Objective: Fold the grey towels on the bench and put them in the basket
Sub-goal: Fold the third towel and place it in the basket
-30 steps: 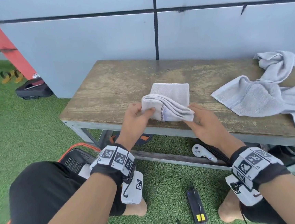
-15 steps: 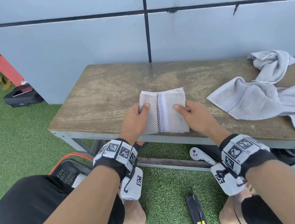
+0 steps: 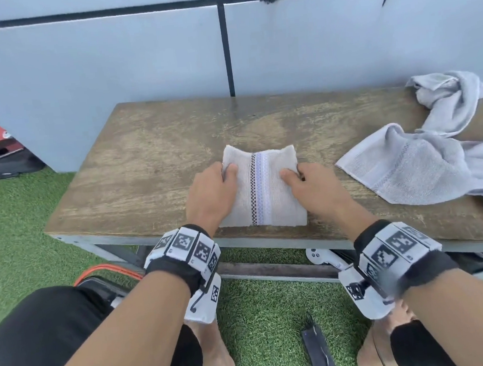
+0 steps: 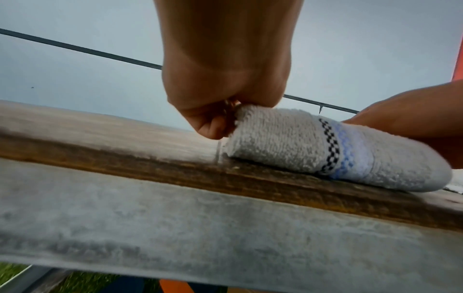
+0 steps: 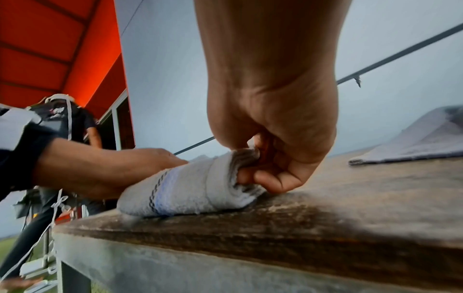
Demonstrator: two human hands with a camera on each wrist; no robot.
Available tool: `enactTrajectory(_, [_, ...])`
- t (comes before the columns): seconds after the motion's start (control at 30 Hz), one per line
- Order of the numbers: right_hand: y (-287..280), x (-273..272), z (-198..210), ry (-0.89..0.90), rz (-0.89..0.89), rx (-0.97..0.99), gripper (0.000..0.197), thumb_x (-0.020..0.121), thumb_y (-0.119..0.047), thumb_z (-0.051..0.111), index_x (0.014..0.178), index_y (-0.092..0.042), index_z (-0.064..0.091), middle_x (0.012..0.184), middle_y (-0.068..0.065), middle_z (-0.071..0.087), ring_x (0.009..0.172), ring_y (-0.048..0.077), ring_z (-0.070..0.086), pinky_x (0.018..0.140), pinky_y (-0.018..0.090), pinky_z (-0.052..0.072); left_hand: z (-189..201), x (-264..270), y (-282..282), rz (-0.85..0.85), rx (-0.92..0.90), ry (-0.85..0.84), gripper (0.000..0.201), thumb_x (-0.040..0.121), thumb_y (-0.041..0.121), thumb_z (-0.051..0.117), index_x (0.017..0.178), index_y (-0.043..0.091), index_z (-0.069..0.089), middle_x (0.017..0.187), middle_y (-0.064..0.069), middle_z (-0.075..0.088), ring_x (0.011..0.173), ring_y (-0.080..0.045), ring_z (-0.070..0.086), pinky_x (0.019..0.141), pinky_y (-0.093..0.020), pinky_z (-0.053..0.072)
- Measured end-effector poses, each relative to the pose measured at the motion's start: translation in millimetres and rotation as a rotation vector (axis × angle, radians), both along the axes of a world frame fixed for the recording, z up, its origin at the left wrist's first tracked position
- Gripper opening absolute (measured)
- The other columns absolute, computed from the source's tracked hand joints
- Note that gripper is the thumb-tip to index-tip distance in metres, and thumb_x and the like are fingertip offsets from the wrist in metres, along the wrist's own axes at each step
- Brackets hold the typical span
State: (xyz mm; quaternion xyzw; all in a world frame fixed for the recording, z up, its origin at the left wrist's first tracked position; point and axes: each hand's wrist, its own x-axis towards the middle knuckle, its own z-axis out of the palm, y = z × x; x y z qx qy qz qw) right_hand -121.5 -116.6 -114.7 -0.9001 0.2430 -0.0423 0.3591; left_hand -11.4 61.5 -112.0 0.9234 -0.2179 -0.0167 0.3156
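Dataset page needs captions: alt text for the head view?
Two hands, left hand and right hand, grip the side edges of a folded towel lying on a wooden bench. Unfolded grey towels lie at the bench's right end.

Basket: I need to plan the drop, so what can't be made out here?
- Basket: head view, mostly hidden behind the left knee and forearm; contents unseen.
- Unfolded towels: cut off by the right edge.
- Left hand fingertips: tucked under the folded towel.

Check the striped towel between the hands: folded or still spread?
Folded. The striped towel lies as a compact layered pad on the bench, its stacked edges pinched by the right hand.
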Motion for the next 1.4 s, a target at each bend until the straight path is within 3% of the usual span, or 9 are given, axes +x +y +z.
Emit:
enactTrajectory(0.17, [-4.0, 3.3, -5.0, 0.086, 0.0, -0.137, 0.048, 0.103, -0.049, 0.041, 0.072, -0.014, 0.049, 0.07, 0.003, 0.057, 0.067, 0.023, 0.056, 0.058, 0.034, 0.04, -10.8, 1.5, -5.2, 0.06, 0.112, -0.016, 0.047, 0.103, 0.05, 0.034, 0.066, 0.023, 0.038, 0.069, -0.001, 0.055, 0.069, -0.026, 0.056, 0.067, -0.041, 0.049])
enactTrajectory(0.3, [-4.4, 7.0, -8.1, 0.134, -0.022, -0.259, 0.053, 0.104, -0.053, 0.029, 0.074, -0.015, 0.05, 0.071, 0.005, 0.058, 0.066, 0.023, 0.057, 0.056, 0.033, 0.039, -10.0, 1.8, -9.6, 0.053, 0.172, -0.029, 0.048, 0.106, 0.049, 0.03, 0.072, 0.019, 0.045, 0.071, 0.001, 0.055, 0.065, -0.018, 0.053, 0.067, -0.036, 0.04])
enactTrajectory(0.43, [-3.2, 7.1, -10.5, 0.143, -0.036, -0.316, 0.059, 0.105, -0.053, 0.022, 0.078, -0.012, 0.055, 0.073, 0.006, 0.06, 0.07, 0.028, 0.061, 0.065, 0.038, 0.051, -11.9, 5.9, -12.5, 0.061, 0.225, -0.029, 0.052, 0.105, 0.05, 0.024, 0.086, 0.013, 0.055, 0.08, -0.006, 0.062, 0.076, -0.027, 0.06, 0.074, -0.043, 0.053])
enactTrajectory(0.77, [-2.4, 14.0, -7.0, 0.189, -0.097, -0.326, 0.059, 0.104, -0.055, 0.023, 0.086, -0.01, 0.056, 0.075, 0.007, 0.057, 0.076, 0.03, 0.06, 0.07, 0.041, 0.053, -7.8, 8.5, -17.2, 0.112, 0.209, 0.025, 0.055, 0.106, 0.048, 0.026, 0.085, 0.011, 0.061, 0.079, -0.005, 0.063, 0.072, -0.024, 0.061, 0.071, -0.039, 0.053])
enactTrajectory(0.93, [-3.0, 15.7, -1.6, 0.208, -0.115, -0.287, 0.058, 0.102, -0.059, 0.03, 0.071, -0.013, 0.048, 0.078, 0.01, 0.063, 0.071, 0.028, 0.061, 0.068, 0.041, 0.056, -7.1, 12.9, -18.2, 0.153, 0.188, 0.102, 0.056, 0.103, 0.052, 0.029, 0.09, 0.009, 0.062, 0.085, -0.006, 0.066, 0.075, -0.024, 0.063, 0.075, -0.038, 0.054])
enactTrajectory(1.07, [1.0, 7.0, 10.9, 0.015, -0.217, -0.318, 0.046, 0.101, -0.054, 0.043, 0.105, -0.009, 0.047, 0.093, 0.007, 0.054, 0.08, 0.025, 0.055, 0.066, 0.038, 0.048, 7.4, 0.8, -14.1, 0.173, 0.123, -0.106, 0.036, 0.103, 0.045, 0.036, 0.102, 0.013, 0.052, 0.095, -0.001, 0.058, 0.083, -0.018, 0.056, 0.074, -0.034, 0.048])
enactTrajectory(1.17, [11.8, 1.4, 9.5, -0.3, 0.046, -0.566, 0.029, 0.102, -0.033, 0.043, 0.117, -0.008, 0.049, 0.114, 0.009, 0.052, 0.099, 0.023, 0.05, 0.084, 0.036, 0.047, -0.2, -17.7, -16.9, -0.098, 0.097, -0.385, 0.03, 0.104, 0.033, 0.034, 0.119, 0.014, 0.052, 0.118, -0.003, 0.056, 0.106, -0.017, 0.054, 0.093, -0.033, 0.046])
enactTrajectory(1.27, [23.1, 3.3, -6.0, -0.135, 0.292, -0.535, 0.047, 0.106, -0.034, 0.032, 0.146, -0.012, 0.04, 0.155, 0.007, 0.038, 0.144, 0.024, 0.033, 0.118, 0.046, 0.029, -24.5, -29.5, -20.9, -0.25, 0.252, -0.231, 0.054, 0.107, 0.04, 0.022, 0.154, 0.015, 0.03, 0.163, -0.005, 0.027, 0.151, -0.019, 0.021, 0.122, -0.047, 0.023])
enactTrajectory(1.4, [25.5, 8.6, -14.9, 0.099, 0.257, -0.438, 0.059, 0.107, -0.044, 0.014, 0.161, -0.02, 0.011, 0.169, -0.004, 0.0, 0.155, 0.012, -0.006, 0.125, 0.051, 0.002, -30.0, -24.1, -21.9, -0.245, 0.302, -0.14, 0.059, 0.106, 0.042, 0.018, 0.161, 0.021, 0.009, 0.169, 0.005, 0.001, 0.155, -0.011, -0.003, 0.125, -0.05, 0.009])
